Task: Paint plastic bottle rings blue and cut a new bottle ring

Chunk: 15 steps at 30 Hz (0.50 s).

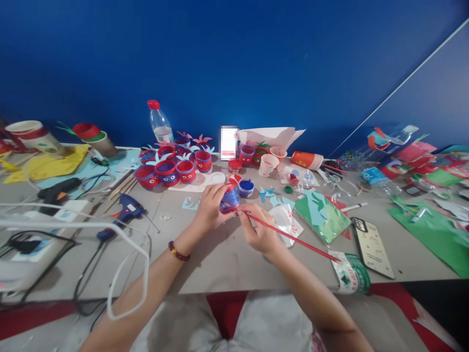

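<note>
My left hand (211,208) is wrapped round a small paper cup (230,198), painted blue with red along its edges, and holds it tilted above the table. Between the fingers of my right hand (258,229) is a long red paintbrush (293,238); its tip end meets the cup's lower red edge and its handle slants down to the right. Just behind the cup stand an open jar of blue paint (245,187) and a jar of red paint (234,166). Decorated cups (167,172) with eyes and paper leaves cluster at the back left.
On the left lie a blue glue gun (126,211), wooden sticks (120,190), a power strip (47,249) and loose cables. A water bottle (160,122) stands behind the cups. To the right are a white cup (268,165), green paper pack (322,215), phone (373,248) and paper scraps.
</note>
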Tool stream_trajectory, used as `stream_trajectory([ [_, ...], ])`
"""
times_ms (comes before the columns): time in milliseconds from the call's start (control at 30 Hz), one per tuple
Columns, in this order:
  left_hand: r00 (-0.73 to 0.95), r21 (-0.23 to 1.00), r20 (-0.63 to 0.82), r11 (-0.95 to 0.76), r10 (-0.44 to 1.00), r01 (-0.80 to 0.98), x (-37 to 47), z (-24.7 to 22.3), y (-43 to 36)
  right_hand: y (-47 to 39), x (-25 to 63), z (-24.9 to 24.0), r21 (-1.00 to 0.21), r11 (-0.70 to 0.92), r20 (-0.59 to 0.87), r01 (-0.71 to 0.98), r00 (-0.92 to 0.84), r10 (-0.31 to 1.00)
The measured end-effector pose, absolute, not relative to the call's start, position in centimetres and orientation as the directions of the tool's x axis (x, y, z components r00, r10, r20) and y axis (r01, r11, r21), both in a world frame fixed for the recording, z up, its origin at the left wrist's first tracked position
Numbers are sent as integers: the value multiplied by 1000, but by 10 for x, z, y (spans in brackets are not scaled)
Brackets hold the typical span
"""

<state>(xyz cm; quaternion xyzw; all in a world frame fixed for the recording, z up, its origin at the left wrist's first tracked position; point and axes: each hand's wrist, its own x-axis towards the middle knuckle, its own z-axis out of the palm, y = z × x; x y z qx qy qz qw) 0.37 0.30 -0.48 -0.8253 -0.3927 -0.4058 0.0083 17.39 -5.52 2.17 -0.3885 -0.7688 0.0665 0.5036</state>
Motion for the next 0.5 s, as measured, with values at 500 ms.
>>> stream_trajectory([
  [500, 305, 446, 659, -684, 687, 578, 1, 0, 2, -40, 195, 30, -560, 521, 736, 643, 98, 670],
])
